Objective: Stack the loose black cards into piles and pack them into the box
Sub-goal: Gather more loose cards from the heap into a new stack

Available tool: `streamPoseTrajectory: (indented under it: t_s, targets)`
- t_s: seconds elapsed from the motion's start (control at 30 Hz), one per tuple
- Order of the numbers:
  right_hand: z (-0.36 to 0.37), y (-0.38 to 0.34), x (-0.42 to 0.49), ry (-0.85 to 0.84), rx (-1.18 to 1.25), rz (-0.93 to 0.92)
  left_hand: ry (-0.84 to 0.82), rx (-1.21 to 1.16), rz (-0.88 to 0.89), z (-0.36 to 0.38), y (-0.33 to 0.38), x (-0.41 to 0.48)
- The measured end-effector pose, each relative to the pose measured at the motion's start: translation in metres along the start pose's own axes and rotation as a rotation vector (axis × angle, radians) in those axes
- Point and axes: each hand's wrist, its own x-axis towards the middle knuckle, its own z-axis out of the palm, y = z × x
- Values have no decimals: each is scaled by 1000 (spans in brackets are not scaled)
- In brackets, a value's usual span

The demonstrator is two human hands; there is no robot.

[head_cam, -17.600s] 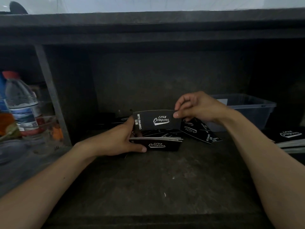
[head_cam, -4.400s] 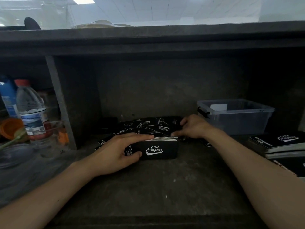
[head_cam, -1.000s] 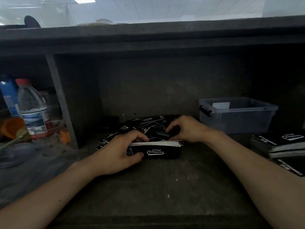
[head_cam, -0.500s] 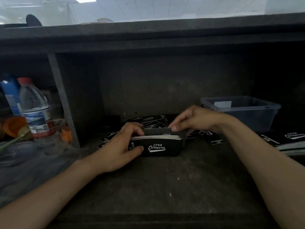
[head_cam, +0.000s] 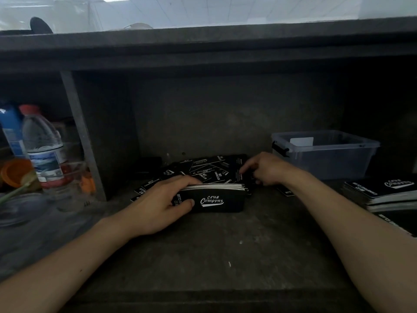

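Note:
A stack of black cards (head_cam: 216,198) printed "Club Camping" stands on its long edge on the dark shelf, white edges showing on top. My left hand (head_cam: 162,202) grips its left end, thumb on the front face and fingers over the top. Behind the stack lie several loose black cards (head_cam: 203,168) in a spread heap. My right hand (head_cam: 262,168) reaches into the right side of that heap, its curled fingers on a loose card (head_cam: 239,177). A clear plastic box (head_cam: 325,154) stands at the back right.
Two more stacks of black cards (head_cam: 383,190) lie at the far right. A water bottle (head_cam: 44,145), an orange cup (head_cam: 13,172) and a glass container (head_cam: 65,177) stand left of a grey upright divider (head_cam: 83,136). A low shelf top hangs overhead.
My right hand has dropped from the top of the stack back down to the loose cards behind it. My left hand has kept its grip on the stack.

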Motion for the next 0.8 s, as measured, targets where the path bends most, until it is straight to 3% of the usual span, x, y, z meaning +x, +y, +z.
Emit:
streamPoseTrajectory:
  t_s: [0.23, 0.37, 0.5, 0.63, 0.8]
  targets:
    - [3, -5, -3, -187, -169, -153, 4, -10, -8, 1, 1, 1]
    - [-7, 3, -3, -150, -178, -128, 14, -9, 0, 1, 1, 0]
    - [-24, 11, -8, -139, -32, -128, 5, -11, -5, 1, 0, 1]
    - [-18, 2, -11, -241, -156, -66, -3, -20, -12, 1, 1, 1]
    - [-20, 1, -12, -216, -181, -37, 1, -35, -20, 1, 2, 0]
